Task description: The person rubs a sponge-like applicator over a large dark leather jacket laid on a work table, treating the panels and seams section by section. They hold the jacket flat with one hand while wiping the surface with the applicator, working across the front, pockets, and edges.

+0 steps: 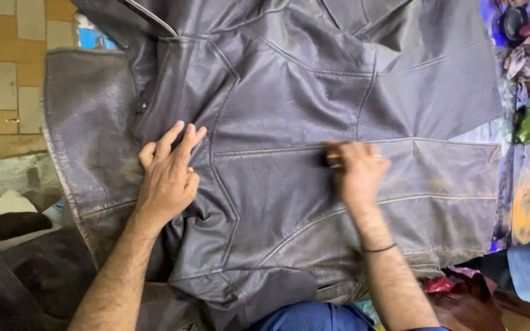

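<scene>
One dark leather jacket (289, 122), two hands, one small brush (331, 156), one black wristband (380, 248)

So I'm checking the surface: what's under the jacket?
The dark leather jacket covers nearly everything beneath. Only a colourful cloth shows past its right edge. The left hand presses flat on top; what lies under the middle is hidden.

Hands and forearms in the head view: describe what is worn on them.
Both forearms are bare, with no sleeves. The left hand shows a ring on one of its fingers. The right hand also carries a ring, and a thin dark band circles its wrist. No gloves on either.
</scene>
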Demonstrator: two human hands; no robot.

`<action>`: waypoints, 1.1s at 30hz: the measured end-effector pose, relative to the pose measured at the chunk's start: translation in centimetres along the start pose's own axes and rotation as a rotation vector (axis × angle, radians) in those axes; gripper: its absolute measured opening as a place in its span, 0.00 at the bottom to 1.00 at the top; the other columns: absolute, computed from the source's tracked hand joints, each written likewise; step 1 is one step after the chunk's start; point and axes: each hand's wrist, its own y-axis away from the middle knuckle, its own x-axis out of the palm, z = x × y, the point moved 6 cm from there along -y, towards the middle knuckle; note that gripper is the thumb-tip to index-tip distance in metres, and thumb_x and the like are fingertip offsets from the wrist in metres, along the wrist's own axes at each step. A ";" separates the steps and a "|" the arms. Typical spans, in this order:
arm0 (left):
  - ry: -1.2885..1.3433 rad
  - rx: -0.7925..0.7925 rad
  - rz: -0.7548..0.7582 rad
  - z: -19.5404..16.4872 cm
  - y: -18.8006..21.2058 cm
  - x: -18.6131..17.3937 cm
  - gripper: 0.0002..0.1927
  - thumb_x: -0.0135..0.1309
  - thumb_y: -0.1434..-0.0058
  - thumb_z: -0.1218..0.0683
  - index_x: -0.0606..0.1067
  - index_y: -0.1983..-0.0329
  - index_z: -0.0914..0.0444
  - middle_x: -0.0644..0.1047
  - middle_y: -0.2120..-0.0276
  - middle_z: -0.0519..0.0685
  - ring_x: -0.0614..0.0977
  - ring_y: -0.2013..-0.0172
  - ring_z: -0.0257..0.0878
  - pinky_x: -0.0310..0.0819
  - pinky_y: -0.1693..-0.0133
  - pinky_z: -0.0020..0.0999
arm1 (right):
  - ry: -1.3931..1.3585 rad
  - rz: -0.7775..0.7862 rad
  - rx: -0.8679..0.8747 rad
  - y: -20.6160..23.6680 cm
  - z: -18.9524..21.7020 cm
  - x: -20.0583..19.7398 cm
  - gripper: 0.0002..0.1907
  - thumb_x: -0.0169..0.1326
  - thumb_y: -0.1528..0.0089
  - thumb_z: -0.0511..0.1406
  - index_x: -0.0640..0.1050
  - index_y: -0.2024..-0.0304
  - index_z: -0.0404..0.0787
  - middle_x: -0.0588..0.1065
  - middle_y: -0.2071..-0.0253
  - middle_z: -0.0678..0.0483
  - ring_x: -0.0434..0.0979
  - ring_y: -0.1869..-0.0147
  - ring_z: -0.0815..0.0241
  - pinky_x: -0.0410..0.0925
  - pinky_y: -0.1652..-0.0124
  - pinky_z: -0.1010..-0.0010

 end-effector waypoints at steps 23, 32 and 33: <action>-0.087 0.006 0.008 -0.5 0.1 1.3 0.39 0.49 0.43 0.65 0.57 0.25 0.67 0.73 0.32 0.48 0.65 0.28 0.47 0.51 0.39 0.50 | 0.014 -0.103 0.056 1.3 -8.7 -1.8 0.11 0.58 0.39 0.34 0.83 0.55 0.53 0.78 0.57 0.65 0.73 0.51 0.57 0.59 0.52 0.60; -0.215 -0.088 0.098 -6.2 0.1 0.5 0.36 0.49 0.40 0.61 0.61 0.25 0.63 0.70 0.31 0.54 0.63 0.28 0.56 0.50 0.33 0.58 | 0.007 -0.135 0.116 2.0 -9.2 -1.5 0.16 0.59 0.44 0.31 0.82 0.55 0.54 0.78 0.56 0.65 0.73 0.48 0.56 0.58 0.51 0.59; -0.212 -0.101 0.090 -7.3 0.5 0.7 0.34 0.49 0.36 0.60 0.61 0.25 0.61 0.70 0.31 0.53 0.63 0.28 0.55 0.50 0.33 0.59 | -0.031 -0.148 0.107 1.9 -9.0 -1.7 0.16 0.59 0.43 0.31 0.82 0.54 0.54 0.78 0.56 0.64 0.73 0.48 0.56 0.58 0.51 0.59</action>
